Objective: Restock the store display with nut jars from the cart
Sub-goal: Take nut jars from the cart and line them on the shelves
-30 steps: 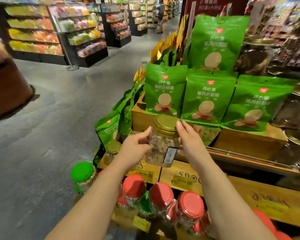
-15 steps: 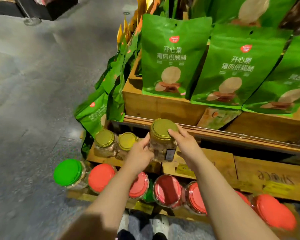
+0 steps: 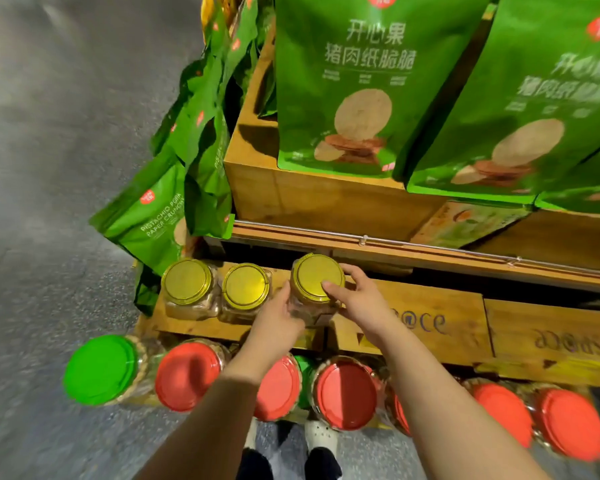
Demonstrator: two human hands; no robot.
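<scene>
Both hands hold a gold-lidded nut jar (image 3: 314, 285) on the wooden shelf (image 3: 430, 317), just right of two matching jars (image 3: 219, 289). The left hand (image 3: 278, 317) wraps its side in a closed grip; the right hand (image 3: 357, 299) curls over the lid.

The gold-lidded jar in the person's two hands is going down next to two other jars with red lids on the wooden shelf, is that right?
Not quite: the head view shows the two neighbouring jars on the wooden shelf have gold lids, like the held jar. The left hand and right hand do hold it beside them. The red-lidded jars stand on the row below.
</scene>
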